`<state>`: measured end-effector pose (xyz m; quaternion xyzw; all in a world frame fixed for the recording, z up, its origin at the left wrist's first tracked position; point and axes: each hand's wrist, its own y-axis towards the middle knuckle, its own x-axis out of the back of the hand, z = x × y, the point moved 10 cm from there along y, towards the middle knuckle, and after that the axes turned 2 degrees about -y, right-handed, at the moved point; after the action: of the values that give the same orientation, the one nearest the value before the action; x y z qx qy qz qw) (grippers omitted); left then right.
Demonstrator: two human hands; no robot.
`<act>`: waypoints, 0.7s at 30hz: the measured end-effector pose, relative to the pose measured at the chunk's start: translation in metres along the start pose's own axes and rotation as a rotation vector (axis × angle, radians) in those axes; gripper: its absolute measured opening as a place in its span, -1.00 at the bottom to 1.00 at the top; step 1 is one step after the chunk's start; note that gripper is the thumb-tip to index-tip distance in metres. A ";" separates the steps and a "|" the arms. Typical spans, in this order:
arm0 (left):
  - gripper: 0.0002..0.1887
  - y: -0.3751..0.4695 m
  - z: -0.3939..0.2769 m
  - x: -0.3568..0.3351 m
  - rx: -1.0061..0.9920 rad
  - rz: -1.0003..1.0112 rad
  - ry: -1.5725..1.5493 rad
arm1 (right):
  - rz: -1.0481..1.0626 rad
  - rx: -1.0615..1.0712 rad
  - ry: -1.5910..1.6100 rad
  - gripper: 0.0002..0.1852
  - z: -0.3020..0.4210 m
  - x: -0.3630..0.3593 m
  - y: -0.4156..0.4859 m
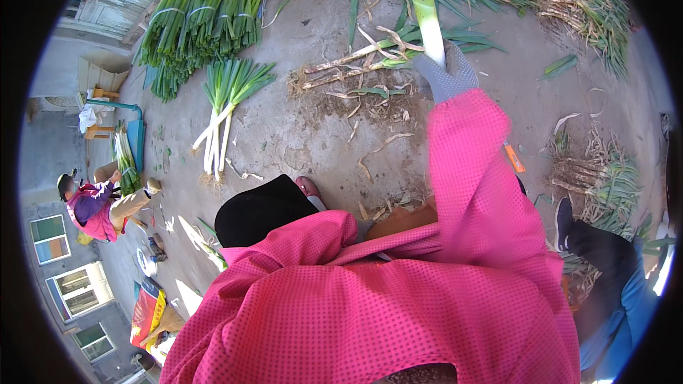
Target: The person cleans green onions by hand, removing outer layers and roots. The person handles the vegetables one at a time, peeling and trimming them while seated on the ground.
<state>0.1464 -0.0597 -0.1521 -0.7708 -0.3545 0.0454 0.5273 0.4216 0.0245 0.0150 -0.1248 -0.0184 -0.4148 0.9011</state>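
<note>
My right hand [451, 76], in a grey dotted glove, grips a large green onion [431, 32] by its white stalk. Its green leaves stretch up past the top edge of the picture. Below that hand lie a few unpeeled green onions [368, 64] with dry leaves and earthy roots. My left hand is out of view; its pink sleeve [309, 229] bends across my lap. Farther left on the concrete floor rests a small crossed pile of peeled green onions [217, 122].
Tied bundles of clean green onions [208, 21] lie at upper left. Unpeeled heaps [581, 16] lie at upper right, with another pile [592, 176] at right. An orange-handled tool [514, 158] is beside my sleeve. One person [96, 208] sits holding a bundle; another person's leg [597, 240] is at right.
</note>
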 end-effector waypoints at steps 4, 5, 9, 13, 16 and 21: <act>-0.44 0.031 0.024 0.006 -0.017 0.021 -0.074 | 0.038 -0.021 0.126 -0.39 0.003 0.008 0.008; -0.44 0.040 0.032 0.005 -0.020 0.037 -0.091 | 0.049 -0.053 0.111 -0.39 0.000 0.011 0.010; -0.46 0.067 0.067 -0.005 -0.012 0.123 -0.147 | 0.024 -0.125 0.107 -0.40 -0.010 0.025 0.011; -0.47 0.075 0.100 -0.047 -0.003 0.359 -0.183 | 0.025 -0.230 0.151 -0.44 -0.020 0.023 0.015; -0.48 0.083 0.125 -0.087 -0.007 0.572 -0.201 | -0.030 -0.312 0.314 -0.45 -0.026 0.015 0.025; -0.50 0.165 0.131 -0.087 -0.072 0.220 -0.289 | -0.102 -0.355 0.226 -0.34 -0.040 0.010 0.036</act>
<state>0.1060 -0.0411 -0.3751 -0.8089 -0.3414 0.2003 0.4347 0.4518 0.0299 -0.0302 -0.2334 0.1497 -0.4678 0.8392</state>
